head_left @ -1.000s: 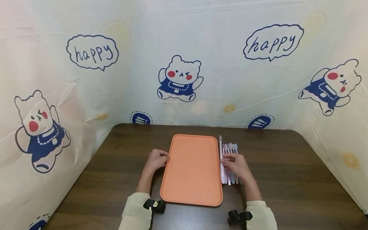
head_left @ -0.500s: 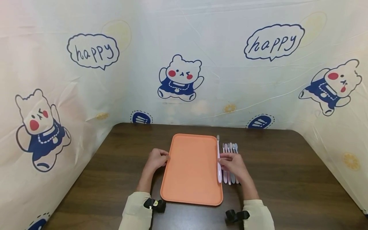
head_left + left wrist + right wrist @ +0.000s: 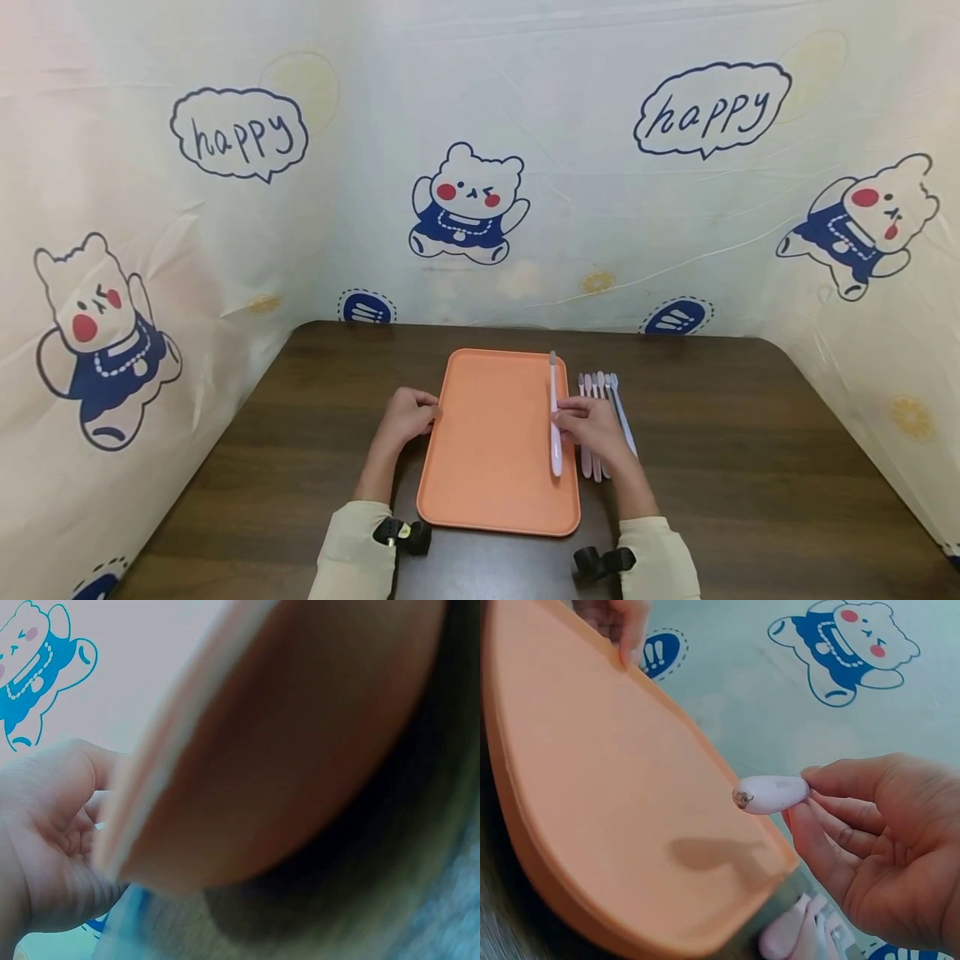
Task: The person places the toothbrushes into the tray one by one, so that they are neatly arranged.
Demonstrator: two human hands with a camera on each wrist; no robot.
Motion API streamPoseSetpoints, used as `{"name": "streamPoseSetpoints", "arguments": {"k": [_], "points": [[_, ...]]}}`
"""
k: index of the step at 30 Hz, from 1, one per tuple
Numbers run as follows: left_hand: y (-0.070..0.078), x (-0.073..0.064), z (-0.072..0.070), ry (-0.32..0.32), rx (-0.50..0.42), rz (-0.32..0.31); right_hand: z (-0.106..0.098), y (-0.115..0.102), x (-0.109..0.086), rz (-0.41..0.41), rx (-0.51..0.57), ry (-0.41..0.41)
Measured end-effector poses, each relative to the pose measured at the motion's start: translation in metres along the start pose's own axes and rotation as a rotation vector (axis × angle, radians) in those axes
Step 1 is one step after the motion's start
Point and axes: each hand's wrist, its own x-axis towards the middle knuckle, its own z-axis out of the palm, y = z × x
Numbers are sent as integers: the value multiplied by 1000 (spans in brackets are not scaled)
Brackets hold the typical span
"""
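A brush is pinched by the thumb and fingers of the right hand. It is gripped near its middle, with the bristles pointed to the far side and the fat end of the handle pointed back to the person. In the right wrist view, a dark spot can be seen on the tip of the handle. The brush is held up over the right side of the orange tray, and a shadow is thrown onto the tray under it. The left rim of the tray is held by the left hand, with its thumb laid on the rim.

Just to the right of the tray, more brushes are laid side by side, and they are partly hidden by the right hand. Pale pink and blue can be seen on them. The blue one at the far right is tilted. The tray and these brushes are held up by the brown surface. Behind it all, a pale cloth is hung, and blue bears and the word "happy" are printed on it.
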Motion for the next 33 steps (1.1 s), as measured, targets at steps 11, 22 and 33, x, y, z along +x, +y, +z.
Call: {"name": "streamPoseSetpoints", "arguments": {"k": [11,22,33], "points": [[4,-3,-1,2,4,-8,18,-9,1,6,2,13],[3,-3,-1,2,9,-12,42,-12,7,-6,23,-15],[4,-3,-1,-6,19,-13,65,-15,14,-33,44,-79]]}}
